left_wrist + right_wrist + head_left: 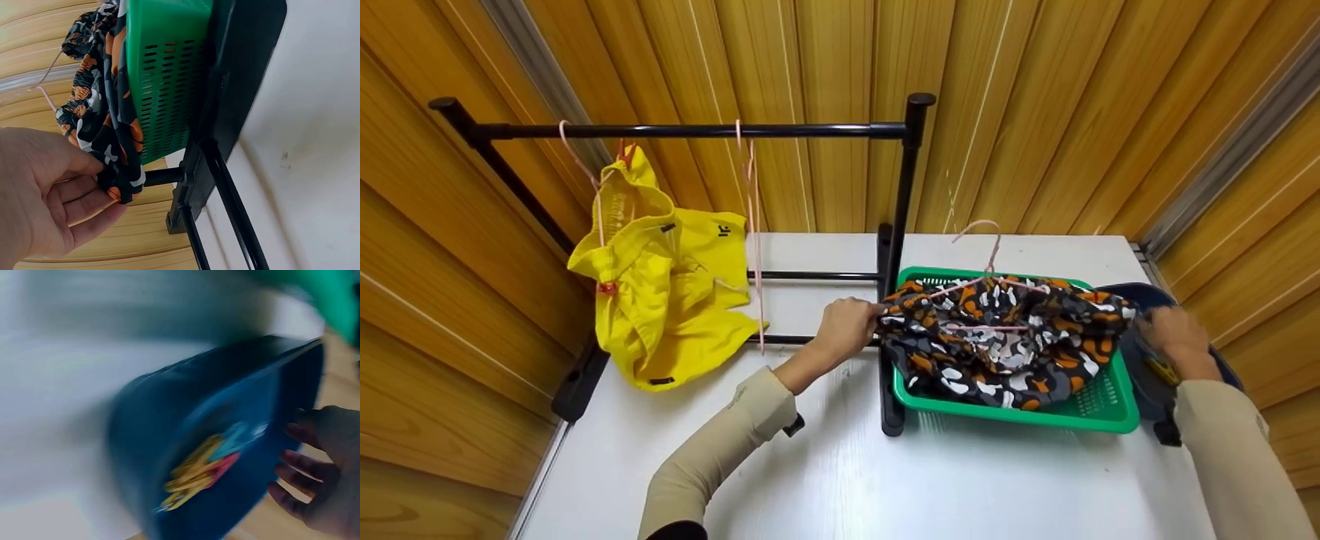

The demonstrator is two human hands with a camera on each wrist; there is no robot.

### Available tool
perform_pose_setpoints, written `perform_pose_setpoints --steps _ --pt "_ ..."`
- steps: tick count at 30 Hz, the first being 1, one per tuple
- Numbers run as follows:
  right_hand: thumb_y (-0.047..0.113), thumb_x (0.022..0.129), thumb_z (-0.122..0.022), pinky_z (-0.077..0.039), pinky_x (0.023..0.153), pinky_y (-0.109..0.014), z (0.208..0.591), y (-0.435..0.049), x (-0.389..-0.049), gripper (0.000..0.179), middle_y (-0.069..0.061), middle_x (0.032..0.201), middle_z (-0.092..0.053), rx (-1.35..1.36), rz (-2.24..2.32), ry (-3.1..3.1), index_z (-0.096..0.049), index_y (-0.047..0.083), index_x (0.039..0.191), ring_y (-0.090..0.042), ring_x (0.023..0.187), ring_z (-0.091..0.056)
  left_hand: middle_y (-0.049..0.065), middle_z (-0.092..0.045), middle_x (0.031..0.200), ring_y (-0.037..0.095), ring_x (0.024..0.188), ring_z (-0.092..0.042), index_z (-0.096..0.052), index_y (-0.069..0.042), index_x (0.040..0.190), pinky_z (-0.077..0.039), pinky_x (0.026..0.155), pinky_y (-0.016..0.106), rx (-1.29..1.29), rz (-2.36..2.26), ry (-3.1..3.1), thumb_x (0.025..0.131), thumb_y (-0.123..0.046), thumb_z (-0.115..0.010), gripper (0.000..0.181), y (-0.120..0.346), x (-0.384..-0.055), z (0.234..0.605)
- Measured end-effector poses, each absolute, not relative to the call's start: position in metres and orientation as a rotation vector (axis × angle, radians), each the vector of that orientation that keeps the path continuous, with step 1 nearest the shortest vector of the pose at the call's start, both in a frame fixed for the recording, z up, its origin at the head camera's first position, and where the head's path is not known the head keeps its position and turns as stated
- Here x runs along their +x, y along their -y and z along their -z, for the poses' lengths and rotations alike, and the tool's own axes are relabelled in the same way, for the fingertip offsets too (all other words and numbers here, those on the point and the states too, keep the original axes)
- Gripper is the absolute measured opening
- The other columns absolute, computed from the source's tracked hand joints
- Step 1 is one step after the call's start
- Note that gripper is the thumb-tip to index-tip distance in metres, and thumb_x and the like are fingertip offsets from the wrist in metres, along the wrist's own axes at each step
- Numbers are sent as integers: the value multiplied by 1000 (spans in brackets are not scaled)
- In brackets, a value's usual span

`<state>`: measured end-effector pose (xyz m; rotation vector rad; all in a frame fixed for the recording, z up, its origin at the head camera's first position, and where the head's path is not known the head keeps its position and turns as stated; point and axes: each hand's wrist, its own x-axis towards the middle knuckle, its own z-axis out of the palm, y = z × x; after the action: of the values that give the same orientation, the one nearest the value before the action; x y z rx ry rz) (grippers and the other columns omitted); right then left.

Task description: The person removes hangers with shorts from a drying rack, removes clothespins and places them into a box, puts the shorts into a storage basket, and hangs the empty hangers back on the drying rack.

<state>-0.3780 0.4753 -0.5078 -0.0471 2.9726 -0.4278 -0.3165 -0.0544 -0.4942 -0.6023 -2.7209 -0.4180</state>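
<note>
The camouflage-print garment (1012,367), black, grey, orange and white with a gathered waist, lies over the green basket (1027,420). A pink hanger (990,247) sits in its waist opening, hook upward. At the garment's left end, my left hand (847,326) pinches the fabric between thumb and fingers, seen closely in the left wrist view (62,197). My right hand (1177,337) is over the dark blue bin (1147,296) right of the basket. In the right wrist view its fingers (304,464) are spread, with yellow, red and teal clothespins (197,469) lying in the bin.
A black rack (697,131) stands on the white table (825,465), its right foot beside the basket. Yellow shorts (660,300) hang from it at the left, with red clips at the waist. Another pink hanger (757,247) hangs bare beside them. Wood-panelled walls (1035,112) enclose the table.
</note>
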Motion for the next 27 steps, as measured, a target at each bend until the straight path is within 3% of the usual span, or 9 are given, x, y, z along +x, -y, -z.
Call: perform_pose_setpoints --steps 3,6,8,11,14,20,23,27 --pt "17 104 -48 -46 74 -60 492 -446 -379 39 -41 99 -60 -25 736 -3211 -62 -19 108 -53 88 -57 11 -76 83 30 74 -72 -77 -12 99 -57 63 47 -615 481 2772 95 -15 -65 13 53 -319 493" --pt "19 106 -45 -42 77 -50 480 -410 -380 43 -37 93 -65 -40 1072 -3368 -70 -15 103 -42 84 -58 14 -77 103 34 89 -74 -71 -9 123 -59 75 50 -643 553 2849 101 -27 -62 30 50 -321 491" --pt "23 108 -43 -39 81 -45 471 -388 -378 46 -34 100 -68 -91 1235 -3371 -73 -11 104 -34 89 -56 18 -74 118 37 101 -72 -60 -8 139 -58 85 52 -664 606 2888 103 -34 -59 44 46 -323 490" --pt "26 109 -43 -38 86 -44 461 -361 -372 46 -33 109 -67 -271 1295 -3315 -72 -9 111 -31 96 -56 22 -66 130 40 115 -67 -50 -5 147 -54 95 54 -685 686 2934 105 -39 -54 54 37 -325 487" --pt "32 107 -50 -39 93 -56 454 -341 -363 44 -33 119 -65 -442 1168 -3233 -69 -6 120 -42 107 -58 23 -62 135 40 125 -60 -49 -4 146 -49 102 57 -636 793 2935 105 -42 -52 55 25 -328 487" --pt "43 100 -63 -18 97 -76 456 -325 -347 56 -34 136 -53 -499 869 -3174 -57 1 137 -55 127 -42 15 -71 125 35 119 -64 -67 -6 124 -41 98 52 -488 1146 2795 104 -32 -57 34 9 -337 489" --pt "29 102 -59 -14 95 -78 465 -330 -342 44 -38 131 -53 -459 904 -3197 -58 -6 129 -58 125 -40 12 -74 120 31 117 -66 -70 -7 120 -39 100 48 -415 1337 2758 103 -31 -59 31 12 -336 487" --pt "17 103 -43 -13 93 -74 470 -339 -332 34 -39 128 -54 -336 994 -3223 -60 -10 117 -59 125 -38 9 -74 113 26 111 -65 -72 -10 119 -43 104 41 -293 1534 2778 99 -33 -63 32 16 -330 483"
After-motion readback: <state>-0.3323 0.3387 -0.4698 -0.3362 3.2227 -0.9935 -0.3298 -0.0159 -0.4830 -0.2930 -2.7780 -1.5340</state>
